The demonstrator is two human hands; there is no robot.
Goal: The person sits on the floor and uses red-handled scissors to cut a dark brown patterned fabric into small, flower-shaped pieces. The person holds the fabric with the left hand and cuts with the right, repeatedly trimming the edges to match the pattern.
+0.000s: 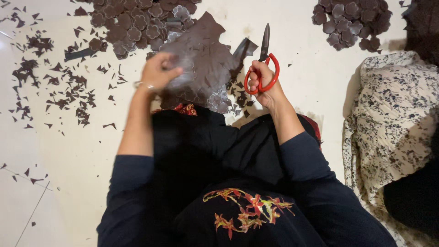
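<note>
My left hand [157,72] grips the near edge of a large dark brown sheet [201,50] with flower outlines marked on it; the hand is blurred. A thin bracelet circles that wrist. My right hand [264,84] holds red-handled scissors [264,59], fingers through the loops, blades pointing away and nearly closed, just right of the sheet. The sheet hangs over my lap, which is covered in black cloth with red and yellow embroidery [247,211].
A heap of brown cut-out flower shapes [132,23] lies beyond the sheet, and a second heap [352,20] at the far right. Small brown offcuts [64,87] litter the pale floor on the left. A person in white patterned fabric [398,119] sits at the right.
</note>
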